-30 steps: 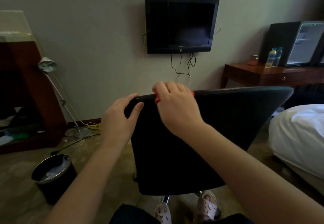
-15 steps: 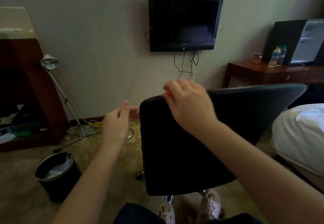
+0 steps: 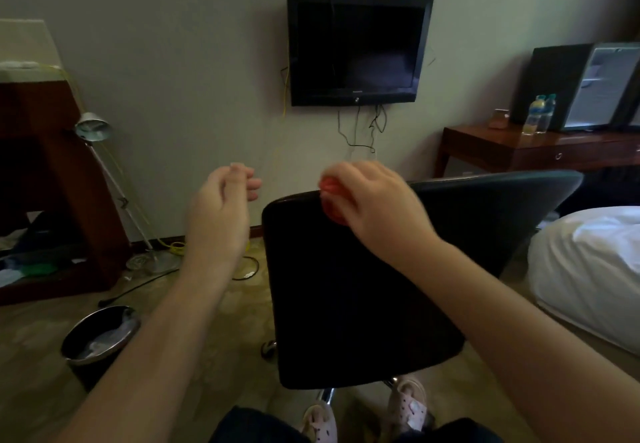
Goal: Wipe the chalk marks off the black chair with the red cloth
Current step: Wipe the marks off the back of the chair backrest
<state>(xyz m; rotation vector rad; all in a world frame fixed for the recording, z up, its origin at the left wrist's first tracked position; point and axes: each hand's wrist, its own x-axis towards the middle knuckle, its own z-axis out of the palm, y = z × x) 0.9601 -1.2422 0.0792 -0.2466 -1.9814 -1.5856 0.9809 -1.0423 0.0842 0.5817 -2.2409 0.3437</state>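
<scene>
Red cloth (image 3: 330, 200) is bunched under the right hand (image 3: 375, 202) and pressed on the top edge of the black chair (image 3: 346, 286) backrest, near its left corner. Only a small blurred red wad is seen past the fingers. The cloth is gripped by that hand's curled fingers. No chalk marks can be made out: the backrest is too dark and the contact spot is covered. Change vs a second ago: the left hand (image 3: 221, 214) was laid on the backrest's top-left corner then. It has been taken off and is now held in the air just left of the chair, clear of it, fingers loosely curled, nothing held. The backrest has also shifted right in the view, so the chair was likely swivelled as it was let go. For the task: wiping along the top rim is judged to be in progress, but the chair is no longer steadied. With a castor (image 3: 268, 349) seen underneath, it could be pushed round by cloth pressure, so lighter strokes or a renewed brace may be needed. Remaining chalk cannot be judged. Further out: waste bin (image 3: 100, 342) on the floor at left, floor lamp (image 3: 93, 127) beyond it, wall TV (image 3: 356, 51) behind the chair, bed (image 3: 588, 262) at right, wooden desk (image 3: 502, 151) with bottles (image 3: 540, 113) at far right.
</scene>
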